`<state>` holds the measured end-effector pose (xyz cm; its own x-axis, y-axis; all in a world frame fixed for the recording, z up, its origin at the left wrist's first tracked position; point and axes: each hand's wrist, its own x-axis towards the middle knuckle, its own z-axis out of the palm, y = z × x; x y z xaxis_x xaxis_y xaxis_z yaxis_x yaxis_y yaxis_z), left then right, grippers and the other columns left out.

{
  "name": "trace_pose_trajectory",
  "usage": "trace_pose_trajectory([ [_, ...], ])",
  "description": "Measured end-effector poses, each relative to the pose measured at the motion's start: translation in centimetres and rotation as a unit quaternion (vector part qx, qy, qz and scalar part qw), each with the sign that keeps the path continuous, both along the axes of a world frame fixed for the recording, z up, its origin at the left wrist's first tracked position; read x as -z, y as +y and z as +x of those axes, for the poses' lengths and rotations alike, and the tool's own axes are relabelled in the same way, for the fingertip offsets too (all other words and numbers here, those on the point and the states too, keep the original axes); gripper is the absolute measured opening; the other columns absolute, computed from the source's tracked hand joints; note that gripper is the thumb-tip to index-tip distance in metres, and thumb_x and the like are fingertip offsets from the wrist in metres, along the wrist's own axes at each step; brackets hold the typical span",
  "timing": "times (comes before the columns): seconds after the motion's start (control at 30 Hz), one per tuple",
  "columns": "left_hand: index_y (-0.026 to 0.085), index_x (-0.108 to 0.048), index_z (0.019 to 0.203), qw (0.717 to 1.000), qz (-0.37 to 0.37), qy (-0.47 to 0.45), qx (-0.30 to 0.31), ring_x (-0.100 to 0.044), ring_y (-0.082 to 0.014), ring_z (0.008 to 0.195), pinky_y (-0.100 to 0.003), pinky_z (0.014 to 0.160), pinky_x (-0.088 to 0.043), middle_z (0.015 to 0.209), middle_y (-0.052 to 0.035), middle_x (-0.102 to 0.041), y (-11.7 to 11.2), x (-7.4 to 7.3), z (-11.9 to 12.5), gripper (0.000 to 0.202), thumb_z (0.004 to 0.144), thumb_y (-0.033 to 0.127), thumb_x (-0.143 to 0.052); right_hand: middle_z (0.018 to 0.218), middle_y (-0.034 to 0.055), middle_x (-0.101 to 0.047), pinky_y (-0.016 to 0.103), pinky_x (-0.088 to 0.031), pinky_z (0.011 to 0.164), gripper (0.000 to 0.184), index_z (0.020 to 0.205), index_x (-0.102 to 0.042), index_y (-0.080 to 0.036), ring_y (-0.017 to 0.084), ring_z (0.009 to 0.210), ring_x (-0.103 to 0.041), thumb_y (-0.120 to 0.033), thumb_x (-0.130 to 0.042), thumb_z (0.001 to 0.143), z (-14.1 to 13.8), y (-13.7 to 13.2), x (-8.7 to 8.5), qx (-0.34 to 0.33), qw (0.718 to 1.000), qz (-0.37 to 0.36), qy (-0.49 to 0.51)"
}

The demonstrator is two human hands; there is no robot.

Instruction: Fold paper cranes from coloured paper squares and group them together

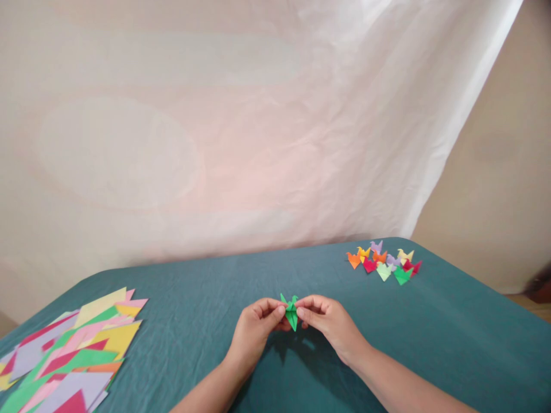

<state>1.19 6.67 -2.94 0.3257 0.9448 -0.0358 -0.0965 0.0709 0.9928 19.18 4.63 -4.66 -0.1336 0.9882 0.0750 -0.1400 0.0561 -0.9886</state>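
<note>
Head view: the left hand (258,322) and the right hand (327,321) pinch a small green paper crane (291,311) between thumb and forefinger, one from each side, fingers closed narrow on its folds. The crane is bright green, sharply creased, with pointed tips up and a pointed end down, held just above the teal tablecloth (198,310) near the middle. Far right lies a cluster of finished cranes (384,261) in many colours. Near left, a spread of coloured paper sheets (73,355).
</note>
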Motion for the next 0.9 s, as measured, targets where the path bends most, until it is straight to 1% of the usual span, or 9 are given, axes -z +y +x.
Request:
trace_pose_trajectory([
  [0.2,0.011,-0.067,0.082,1.000,0.011,0.003,-0.003,-0.062,-0.0152,0.065,-0.026,0.066,-0.052,0.071,-0.0051,-0.068,-0.29,-0.23,0.14,0.029,0.074,0.038,-0.071,0.074,0.0018,-0.067,0.025,-0.045,0.063,0.025,0.085,-0.068,-0.016,0.014,0.064,-0.057,-0.040,-0.066,0.080,0.04,0.16,0.05,0.013,0.999,0.014,-0.025],
  [0.37,0.012,-0.065,0.077,1.000,0.021,0.014,-0.017,-0.061,-0.0135,0.062,-0.023,0.064,-0.049,0.068,-0.0036,-0.067,-0.46,-0.42,0.15,0.025,0.072,0.036,-0.073,0.072,0.0023,-0.067,0.025,-0.044,0.063,0.027,0.082,-0.068,-0.015,0.014,0.064,-0.057,-0.042,-0.065,0.080,-0.08,-0.07,-0.35,0.015,0.999,0.010,-0.032],
  [0.47,0.012,-0.065,0.073,0.999,0.028,0.028,-0.024,-0.060,-0.0136,0.062,-0.024,0.064,-0.049,0.066,-0.0031,-0.066,-0.53,-0.48,0.19,0.024,0.073,0.036,-0.072,0.072,0.0024,-0.067,0.025,-0.044,0.063,0.028,0.081,-0.068,-0.015,0.014,0.064,-0.056,-0.043,-0.064,0.080,-0.09,-0.13,-0.43,0.013,0.999,0.012,-0.040],
  [0.73,0.012,-0.065,0.071,0.998,0.031,0.053,-0.021,-0.061,-0.0152,0.062,-0.026,0.065,-0.049,0.065,-0.0051,-0.067,-0.42,-0.17,0.19,0.026,0.076,0.037,-0.069,0.068,0.0013,-0.065,0.023,-0.042,0.061,0.029,0.080,-0.068,-0.015,0.013,0.062,-0.056,-0.044,-0.062,0.081,0.06,-0.08,-0.05,0.018,0.998,0.008,-0.059],
  [0.9,0.012,-0.064,0.067,0.997,0.031,0.059,-0.027,-0.060,-0.0142,0.059,-0.023,0.062,-0.048,0.062,-0.0044,-0.066,-0.62,-0.56,0.34,0.027,0.075,0.038,-0.070,0.066,0.0006,-0.064,0.023,-0.041,0.059,0.029,0.078,-0.068,-0.015,0.012,0.061,-0.055,-0.044,-0.064,0.080,0.09,-0.15,-0.07,0.018,0.998,0.002,-0.064],
])
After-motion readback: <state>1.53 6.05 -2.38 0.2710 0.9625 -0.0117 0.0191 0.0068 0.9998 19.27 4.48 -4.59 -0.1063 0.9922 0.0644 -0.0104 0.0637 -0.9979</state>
